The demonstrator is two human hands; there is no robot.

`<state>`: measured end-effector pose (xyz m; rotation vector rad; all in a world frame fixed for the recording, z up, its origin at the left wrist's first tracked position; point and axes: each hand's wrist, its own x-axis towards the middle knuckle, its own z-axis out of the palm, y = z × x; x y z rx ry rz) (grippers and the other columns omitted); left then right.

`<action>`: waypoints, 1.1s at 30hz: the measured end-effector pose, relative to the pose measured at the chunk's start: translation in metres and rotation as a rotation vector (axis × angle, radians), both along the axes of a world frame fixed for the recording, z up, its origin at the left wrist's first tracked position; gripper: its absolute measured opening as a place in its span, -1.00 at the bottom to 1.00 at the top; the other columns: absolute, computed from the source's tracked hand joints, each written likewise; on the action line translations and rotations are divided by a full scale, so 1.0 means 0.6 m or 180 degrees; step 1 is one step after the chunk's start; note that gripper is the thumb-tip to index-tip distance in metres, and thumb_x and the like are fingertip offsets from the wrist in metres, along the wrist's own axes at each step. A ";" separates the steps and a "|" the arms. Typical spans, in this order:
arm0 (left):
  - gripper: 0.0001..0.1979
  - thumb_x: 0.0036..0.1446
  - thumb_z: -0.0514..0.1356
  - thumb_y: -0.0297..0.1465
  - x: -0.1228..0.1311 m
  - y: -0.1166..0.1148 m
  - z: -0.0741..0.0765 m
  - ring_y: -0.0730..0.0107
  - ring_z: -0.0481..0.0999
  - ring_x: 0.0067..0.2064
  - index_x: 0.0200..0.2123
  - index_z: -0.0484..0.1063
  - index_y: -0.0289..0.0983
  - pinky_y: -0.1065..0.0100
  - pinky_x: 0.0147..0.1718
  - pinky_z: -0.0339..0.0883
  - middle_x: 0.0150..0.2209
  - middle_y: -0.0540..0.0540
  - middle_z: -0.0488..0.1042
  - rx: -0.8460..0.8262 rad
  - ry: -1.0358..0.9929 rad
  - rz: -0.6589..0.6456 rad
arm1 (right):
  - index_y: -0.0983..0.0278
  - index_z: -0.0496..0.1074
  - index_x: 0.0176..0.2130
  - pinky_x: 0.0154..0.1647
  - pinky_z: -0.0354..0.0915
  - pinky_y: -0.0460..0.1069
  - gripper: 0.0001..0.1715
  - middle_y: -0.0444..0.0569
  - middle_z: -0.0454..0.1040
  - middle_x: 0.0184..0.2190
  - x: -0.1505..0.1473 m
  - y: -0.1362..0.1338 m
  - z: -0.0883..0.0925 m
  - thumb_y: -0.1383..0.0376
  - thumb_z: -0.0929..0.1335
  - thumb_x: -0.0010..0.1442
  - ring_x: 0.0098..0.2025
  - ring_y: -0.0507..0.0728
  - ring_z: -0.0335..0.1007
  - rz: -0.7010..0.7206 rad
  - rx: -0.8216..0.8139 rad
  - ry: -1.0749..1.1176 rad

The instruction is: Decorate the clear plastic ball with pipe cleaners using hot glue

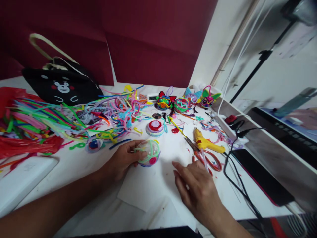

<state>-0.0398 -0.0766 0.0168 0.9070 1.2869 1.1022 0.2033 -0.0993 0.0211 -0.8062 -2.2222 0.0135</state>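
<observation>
My left hand [127, 155] grips a clear plastic ball [151, 149] trimmed with light green and purple pipe cleaners and a dark pink spot. It is held above a sheet of white paper [135, 191]. To the right, my right hand [196, 186] hovers over the table with its index finger stretched out and nothing visible in it. Close beyond that hand lie orange-handled scissors [216, 161] and a yellow glue gun [210, 144]. Behind the ball rests a round piece [155, 127] with red, white and lilac coils.
Colourful pipe cleaners [37, 115] pile up at the left, before a black bag [61, 86]. Several finished ornaments [164, 100] stand at the back. A phone [262, 177] and black cables [237, 175] lie right; a white box-like device [29, 178] sits front left.
</observation>
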 end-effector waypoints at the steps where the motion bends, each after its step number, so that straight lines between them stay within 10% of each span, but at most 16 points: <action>1: -0.46 -0.22 0.45 -0.33 -0.001 0.000 0.002 0.56 0.30 -0.49 -0.08 0.53 -0.26 0.53 -0.64 0.09 -0.32 -0.01 0.50 -0.0020 0.0007 0.0015 | 0.46 0.41 -0.05 -0.32 0.22 0.05 -0.74 -0.05 0.41 -0.51 0.008 0.005 0.003 0.50 0.31 0.24 -0.47 0.07 0.29 -0.0091 0.0026 0.0016; 10: -0.38 -0.22 0.46 -0.28 -0.011 0.008 0.000 0.49 0.37 -0.40 -0.01 0.49 -0.26 0.51 -0.58 0.14 -0.21 -0.08 0.52 -0.0143 0.0097 0.0027 | 0.38 0.47 -0.01 -0.26 0.33 0.07 -0.63 0.11 0.47 -0.28 0.090 0.075 -0.001 0.28 0.25 0.28 -0.30 0.21 0.43 -0.1444 -0.0440 -0.0669; 33: -0.38 -0.24 0.47 -0.22 -0.030 0.020 -0.003 0.51 0.26 -0.51 -0.03 0.52 -0.19 0.50 -0.61 0.07 -0.40 -0.02 0.50 -0.0251 0.0350 -0.0114 | 0.32 0.49 -0.07 -0.26 0.28 -0.05 -0.66 0.08 0.59 -0.24 0.132 0.149 0.037 0.32 0.23 0.25 -0.26 0.15 0.51 -0.2178 -0.1521 -0.1450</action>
